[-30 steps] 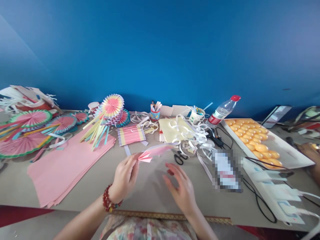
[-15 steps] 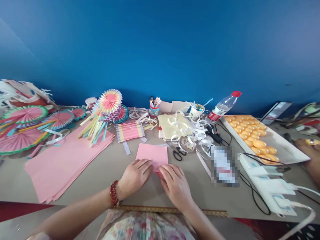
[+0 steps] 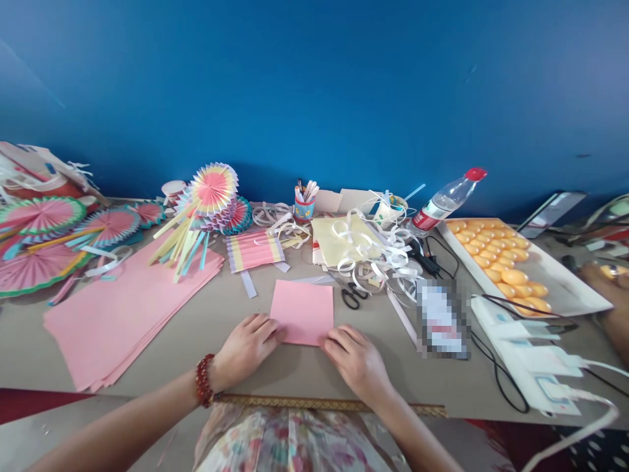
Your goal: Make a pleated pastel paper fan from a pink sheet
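A small pink paper sheet [image 3: 303,310] lies flat on the beige table [image 3: 206,328] in front of me. My left hand [image 3: 246,349] rests at its near left corner, fingers curled with the tips pressing the near edge. My right hand [image 3: 358,360] lies at the near right corner, fingers bent down onto the paper's edge. Both hands press the sheet against the table. A red bead bracelet [image 3: 202,380] is on my left wrist.
A stack of pink sheets [image 3: 122,308] lies left, with paper fans [image 3: 46,239] and a pleated lantern [image 3: 212,196] behind. Scissors [image 3: 351,296], white paper curls [image 3: 373,252], a water bottle [image 3: 445,202], a tray of orange ovals [image 3: 501,259], power strips [image 3: 525,354] and another person's hand [image 3: 612,295] are right.
The pink paper was held up in my left hand, then laid flat. Both hands slid apart along its near edge to the two corners.
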Motion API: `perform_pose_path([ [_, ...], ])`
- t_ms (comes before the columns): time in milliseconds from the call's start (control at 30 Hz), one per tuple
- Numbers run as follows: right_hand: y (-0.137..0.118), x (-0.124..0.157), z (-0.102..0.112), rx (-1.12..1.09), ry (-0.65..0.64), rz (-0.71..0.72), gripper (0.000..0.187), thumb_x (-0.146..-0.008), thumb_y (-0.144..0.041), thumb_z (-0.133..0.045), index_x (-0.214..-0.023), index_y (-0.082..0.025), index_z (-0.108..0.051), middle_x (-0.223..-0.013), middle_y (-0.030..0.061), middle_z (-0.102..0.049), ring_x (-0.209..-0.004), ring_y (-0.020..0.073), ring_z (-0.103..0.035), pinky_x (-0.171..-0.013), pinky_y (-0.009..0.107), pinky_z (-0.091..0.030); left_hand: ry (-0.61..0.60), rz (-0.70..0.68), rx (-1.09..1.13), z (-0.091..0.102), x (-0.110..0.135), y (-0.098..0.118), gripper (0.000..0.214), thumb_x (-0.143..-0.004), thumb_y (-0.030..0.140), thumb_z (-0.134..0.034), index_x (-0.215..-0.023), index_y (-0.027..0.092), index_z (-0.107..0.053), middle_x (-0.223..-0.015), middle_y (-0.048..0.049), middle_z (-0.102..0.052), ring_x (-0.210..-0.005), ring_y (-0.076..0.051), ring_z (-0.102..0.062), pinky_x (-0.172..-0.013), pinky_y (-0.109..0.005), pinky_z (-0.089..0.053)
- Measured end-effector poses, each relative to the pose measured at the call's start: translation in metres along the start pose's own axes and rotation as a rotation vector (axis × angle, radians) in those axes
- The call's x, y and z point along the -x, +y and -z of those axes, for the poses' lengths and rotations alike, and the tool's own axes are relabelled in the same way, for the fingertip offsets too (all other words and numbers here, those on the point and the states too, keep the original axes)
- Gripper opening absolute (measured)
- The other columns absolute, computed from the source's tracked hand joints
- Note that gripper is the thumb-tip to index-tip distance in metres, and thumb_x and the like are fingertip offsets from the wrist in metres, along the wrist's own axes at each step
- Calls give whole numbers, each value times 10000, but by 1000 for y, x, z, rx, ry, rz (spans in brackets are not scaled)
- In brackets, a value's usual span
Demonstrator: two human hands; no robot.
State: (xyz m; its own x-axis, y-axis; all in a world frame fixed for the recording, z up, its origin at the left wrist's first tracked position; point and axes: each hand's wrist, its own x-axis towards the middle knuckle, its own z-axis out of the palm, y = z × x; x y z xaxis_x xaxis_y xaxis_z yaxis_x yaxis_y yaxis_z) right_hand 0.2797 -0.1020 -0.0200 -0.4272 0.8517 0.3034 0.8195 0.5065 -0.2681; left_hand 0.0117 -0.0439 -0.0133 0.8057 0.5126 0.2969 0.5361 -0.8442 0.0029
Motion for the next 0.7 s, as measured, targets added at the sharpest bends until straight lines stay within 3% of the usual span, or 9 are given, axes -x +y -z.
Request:
perform_pose_path([
  [100,3,1,1,-42,-34,3,172,-946,-166,-510,-857,-208,-652,-875,42,-675,-820,185,-575,-735,298,-440,-33,17,106,-2,4,-1,197,-989,164,-416,-1033,170,-608,-949,-61,-658,-851,-192,-582,-795,-351,-468],
  [267,8,-7,6,-197,-22,-70,146,-949,-199,-520,-894,-217,-654,-893,45,-686,-827,188,-587,-770,314,-437,-23,216,367,-2,5,-6,195,-995,249,-430,-947,186,-609,-915,-47,-664,-863,-179,-603,-815,-332,-478],
  [433,12,-18,9,-284,-77,-189,99,-927,-227,-558,-854,-223,-625,-802,22,-672,-764,184,-593,-718,298,-428,-87,344,520,4,-3,-12,213,-992,277,-439,-928,201,-627,-944,-43,-650,-868,-169,-605,-795,-304,-464],
  [700,12,-27,8,-265,-116,-275,77,-900,-215,-558,-827,-225,-583,-825,19,-643,-744,170,-603,-647,258,-422,-174,376,580,13,-20,-22,187,-958,253,-486,-837,195,-616,-807,-17,-631,-780,-165,-590,-693,-266,-432],
])
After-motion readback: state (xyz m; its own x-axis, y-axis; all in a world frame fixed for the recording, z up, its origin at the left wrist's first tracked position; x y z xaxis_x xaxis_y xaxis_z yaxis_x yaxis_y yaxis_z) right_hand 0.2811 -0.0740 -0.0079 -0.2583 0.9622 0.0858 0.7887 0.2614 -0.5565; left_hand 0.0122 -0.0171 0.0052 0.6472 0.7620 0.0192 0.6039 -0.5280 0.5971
